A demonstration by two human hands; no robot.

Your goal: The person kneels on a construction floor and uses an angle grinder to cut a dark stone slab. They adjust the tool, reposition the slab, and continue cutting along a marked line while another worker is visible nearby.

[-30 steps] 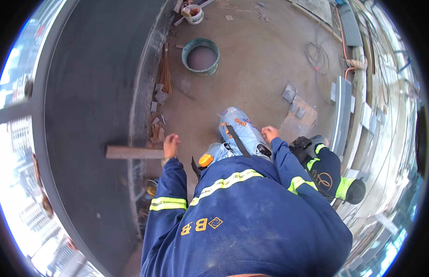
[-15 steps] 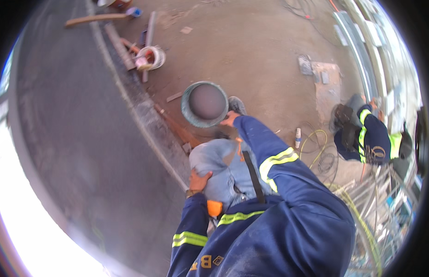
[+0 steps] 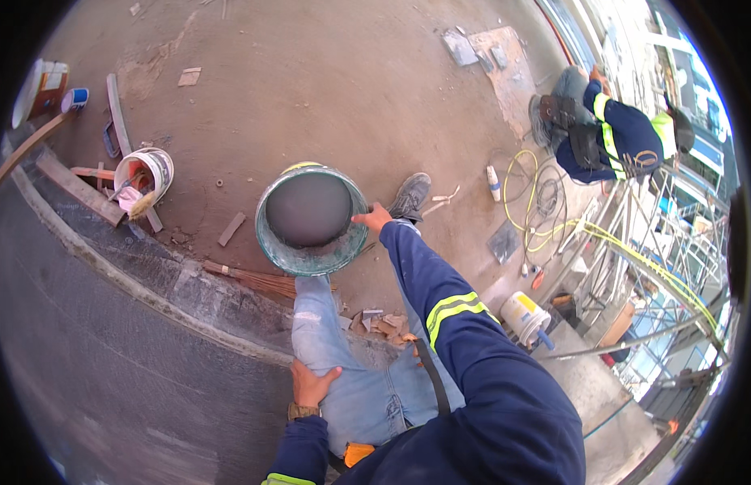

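A round green bucket (image 3: pixel 320 260) in front of me contains smooth dark-grey material (image 3: pixel 307 208). My right hand (image 3: pixel 373 217) is closed on the bucket's right rim, with one finger reaching over the edge to the inside. The bucket's underside is hidden. On my left thigh, in faded jeans (image 3: pixel 366 396), my left hand (image 3: pixel 312 383) lies with its thumb spread and holds nothing. One grey shoe (image 3: pixel 411 196) of mine shows just right of the bucket.
A straw broom (image 3: pixel 250 277) lies by the raised dark slab (image 3: pixel 141 364) on the left. Farther left stand a white bucket with tools (image 3: pixel 160 171) and planks (image 3: pixel 80 187). A co-worker (image 3: pixel 618 137) crouches at right, near a yellow hose (image 3: pixel 513 190), scaffolding and a white pail (image 3: pixel 523 314).
My view has turned, so the surroundings sit differently. The bucket now appears farther left and larger, with my right hand still at its rim. My left hand stays on my leg.
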